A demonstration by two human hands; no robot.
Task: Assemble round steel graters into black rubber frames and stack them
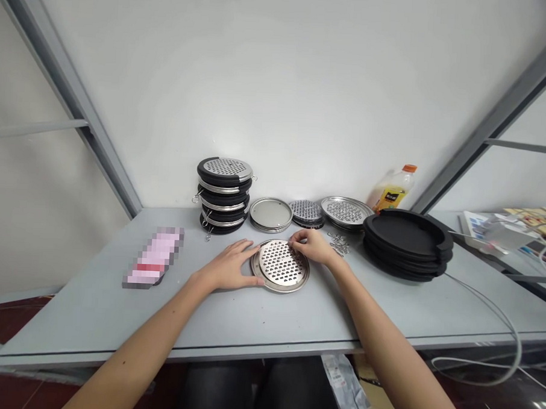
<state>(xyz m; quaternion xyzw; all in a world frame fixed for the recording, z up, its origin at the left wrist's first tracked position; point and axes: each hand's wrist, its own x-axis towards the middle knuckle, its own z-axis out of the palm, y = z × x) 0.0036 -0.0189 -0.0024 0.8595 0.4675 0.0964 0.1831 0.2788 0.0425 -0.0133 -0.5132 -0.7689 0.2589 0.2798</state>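
A round perforated metal disc (283, 264) lies on a slightly larger metal plate (301, 285) near the middle of the table. My left hand (231, 266) is open, its thumb and fingers spread around the plate's left edge. At the upper right edge of the disc, the fingers of my right hand (313, 245) are pinched together on the disc's rim. Small metal hooks (339, 243) lie in a pile just right of my right hand.
Behind stand a stack of assembled black-rimmed discs (223, 196), plain plates (271, 213), perforated discs (306, 210) and rimmed plates (346, 211). Black rings (407, 243) and a bottle (395, 189) are on the right. A blurred pink object (155, 256) lies left.
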